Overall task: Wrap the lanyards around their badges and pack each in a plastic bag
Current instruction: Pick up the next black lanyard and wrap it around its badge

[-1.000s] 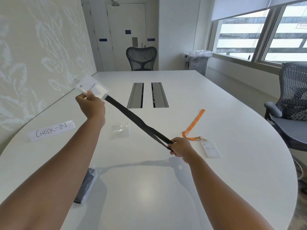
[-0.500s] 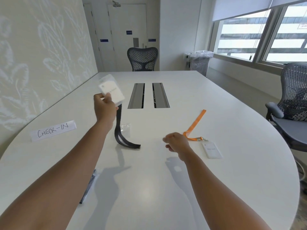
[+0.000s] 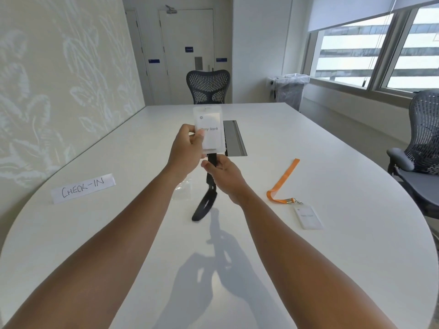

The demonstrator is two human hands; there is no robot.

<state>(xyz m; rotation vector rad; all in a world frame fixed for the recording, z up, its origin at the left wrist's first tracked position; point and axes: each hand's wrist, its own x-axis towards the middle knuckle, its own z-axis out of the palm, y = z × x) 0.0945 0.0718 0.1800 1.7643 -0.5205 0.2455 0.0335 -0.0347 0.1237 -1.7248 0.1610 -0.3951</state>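
My left hand (image 3: 187, 148) holds a white name badge (image 3: 210, 129) upright above the middle of the table. A black lanyard (image 3: 206, 200) hangs from the badge's lower edge, its loop end touching the table. My right hand (image 3: 222, 173) pinches the black lanyard just below the badge. A clear plastic bag (image 3: 181, 189) lies flat on the table under my left forearm. An orange lanyard (image 3: 282, 181) with its own white badge (image 3: 307, 217) lies on the table to the right.
A paper sign reading CHECK-IN (image 3: 83, 187) lies at the left of the white table (image 3: 332, 257). A grey cable hatch (image 3: 234, 138) sits behind the badge. Office chairs stand at the far end (image 3: 207, 86) and at the right (image 3: 420, 148). A lined bin (image 3: 289, 90) stands by the window.
My right hand let go of the stretched lanyard's end and now grips it just under the badge. My left hand swung the badge from the left to the centre; the lanyard hangs slack.
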